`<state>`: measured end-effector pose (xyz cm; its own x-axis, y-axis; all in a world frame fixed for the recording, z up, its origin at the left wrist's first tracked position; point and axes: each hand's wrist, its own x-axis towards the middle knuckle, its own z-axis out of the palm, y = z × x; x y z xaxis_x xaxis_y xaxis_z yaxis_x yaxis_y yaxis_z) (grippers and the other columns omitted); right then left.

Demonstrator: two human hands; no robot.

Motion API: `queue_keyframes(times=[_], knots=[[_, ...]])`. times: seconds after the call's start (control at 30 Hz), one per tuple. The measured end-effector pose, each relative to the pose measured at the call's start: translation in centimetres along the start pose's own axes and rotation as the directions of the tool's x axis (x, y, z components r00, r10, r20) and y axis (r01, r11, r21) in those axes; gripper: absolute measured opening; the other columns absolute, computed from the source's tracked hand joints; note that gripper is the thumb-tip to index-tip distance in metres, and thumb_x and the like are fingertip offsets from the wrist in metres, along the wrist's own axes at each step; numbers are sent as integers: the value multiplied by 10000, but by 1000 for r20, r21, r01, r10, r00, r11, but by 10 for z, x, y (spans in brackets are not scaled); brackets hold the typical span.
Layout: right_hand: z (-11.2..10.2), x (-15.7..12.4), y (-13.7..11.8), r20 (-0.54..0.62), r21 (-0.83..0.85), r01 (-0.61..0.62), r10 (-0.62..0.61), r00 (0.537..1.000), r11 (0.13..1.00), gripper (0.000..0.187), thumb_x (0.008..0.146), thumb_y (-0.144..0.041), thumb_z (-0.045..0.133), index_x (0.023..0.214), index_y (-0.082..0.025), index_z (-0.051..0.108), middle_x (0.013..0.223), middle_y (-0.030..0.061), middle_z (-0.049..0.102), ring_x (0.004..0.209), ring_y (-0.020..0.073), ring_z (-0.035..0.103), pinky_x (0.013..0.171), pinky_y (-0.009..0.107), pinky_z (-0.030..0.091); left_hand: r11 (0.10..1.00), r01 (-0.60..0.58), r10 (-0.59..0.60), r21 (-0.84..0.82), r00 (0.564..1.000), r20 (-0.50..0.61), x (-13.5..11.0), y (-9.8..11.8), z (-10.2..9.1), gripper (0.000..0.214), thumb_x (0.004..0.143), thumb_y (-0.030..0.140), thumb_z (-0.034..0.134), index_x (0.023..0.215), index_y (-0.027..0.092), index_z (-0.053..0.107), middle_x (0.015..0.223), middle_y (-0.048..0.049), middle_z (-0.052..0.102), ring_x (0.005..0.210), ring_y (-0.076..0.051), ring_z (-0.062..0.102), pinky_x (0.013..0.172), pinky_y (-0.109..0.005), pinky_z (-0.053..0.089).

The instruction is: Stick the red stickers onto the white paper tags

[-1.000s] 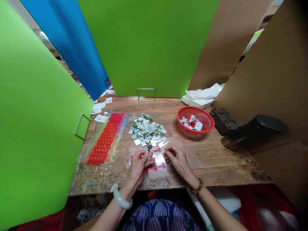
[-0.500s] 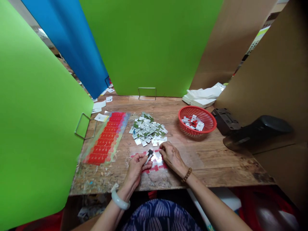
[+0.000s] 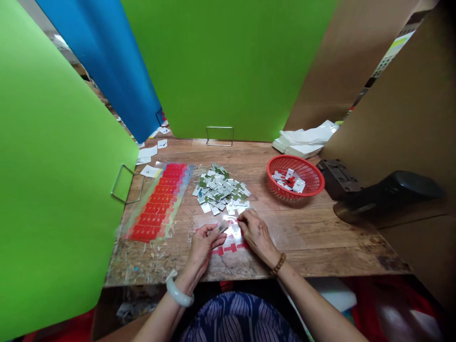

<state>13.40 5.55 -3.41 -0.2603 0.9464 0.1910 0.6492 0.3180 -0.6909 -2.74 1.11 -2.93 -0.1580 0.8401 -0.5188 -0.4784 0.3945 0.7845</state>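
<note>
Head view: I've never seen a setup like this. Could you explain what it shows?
No robot here: these are a person's bare hands, seen from a camera worn on the head, looking forward and down. The left hand holds a small flat piece. The right hand has its fingertips at a clear sheet with red shapes; whether it grips anything is unclear. On the wooden table, beyond the hands, lies a grey-and-green pile of pieces. A multi-row red sheet lies left, a red basket right.
</note>
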Motion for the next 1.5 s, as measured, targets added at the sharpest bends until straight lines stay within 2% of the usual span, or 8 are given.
queue_keyframes(times=[0.13, 0.3, 0.47, 0.87, 0.97, 1.07, 1.3, 1.5], knots=[[-1, 6, -2, 36, 2, -12, 12, 999, 1000, 127, 748, -76, 437, 723, -193, 479, 737, 7, 500, 672, 139, 470, 621, 234, 348, 1000, -4, 4, 8, 1000, -6, 2, -2, 1, 185, 727, 117, 657, 858, 102, 527, 681, -90, 691, 618, -153, 680, 617, -224, 549], [-1, 5, -1, -33, 46, -13, 15, 999, 999, 187, 721, -69, 457, 855, -194, 492, 823, 28, 517, 764, 164, 488, 673, 252, 373, 999, -20, 21, 28, 1000, -18, 4, -6, 1, 191, 736, 112, 647, 890, 100, 534, 697, -92, 692, 626, -152, 681, 628, -223, 548], [-1, 2, 1, -39, 86, -33, 37, 999, 996, 98, 757, -103, 470, 717, -180, 515, 746, 24, 481, 707, 158, 475, 653, 260, 368, 999, -23, 24, 28, 999, -26, 4, -6, 0, 159, 748, 84, 622, 885, 97, 541, 795, -102, 686, 704, -167, 688, 667, -234, 549], [4, -14, -10, -57, 145, 3, 6, 998, 989, 121, 780, -115, 459, 684, -189, 468, 742, 19, 496, 749, 171, 455, 692, 289, 365, 999, -1, 3, 39, 999, -50, 2, -4, 3, 160, 772, 42, 566, 914, 102, 520, 846, -114, 674, 716, -157, 686, 671, -234, 546], [4, -12, -5, -67, 245, -36, 54, 996, 969, 68, 771, -124, 477, 764, -191, 482, 754, 11, 502, 723, 163, 470, 669, 278, 385, 999, -1, 3, 40, 999, -40, 2, -4, 3, 149, 772, 40, 563, 902, 101, 523, 846, -114, 673, 718, -161, 686, 675, -237, 546], [6, -8, 1, -95, 245, -58, 84, 992, 968, 157, 729, -99, 505, 860, -186, 510, 814, 25, 503, 736, 165, 480, 662, 275, 397, 999, -8, 9, 34, 999, -34, 2, -4, 3, 153, 767, 42, 571, 899, 103, 522, 850, -115, 674, 716, -163, 687, 685, -244, 545], [9, -4, -2, -140, 224, -4, 37, 989, 975, 141, 776, -102, 461, 689, -188, 532, 735, 26, 512, 697, 165, 477, 652, 275, 384, 1000, -13, 14, 27, 999, -41, 4, -7, 2, 180, 760, 56, 589, 920, 104, 522, 834, -119, 681, 710, -161, 687, 662, -230, 546], [0, -8, -5, -39, 270, 28, -18, 999, 962, 117, 787, -148, 503, 683, -183, 544, 737, 16, 540, 743, 160, 481, 698, 277, 382, 1000, -17, 18, 22, 999, -37, 3, -5, 4, 159, 740, 56, 608, 877, 105, 543, 832, -110, 683, 692, -160, 688, 657, -226, 547]])
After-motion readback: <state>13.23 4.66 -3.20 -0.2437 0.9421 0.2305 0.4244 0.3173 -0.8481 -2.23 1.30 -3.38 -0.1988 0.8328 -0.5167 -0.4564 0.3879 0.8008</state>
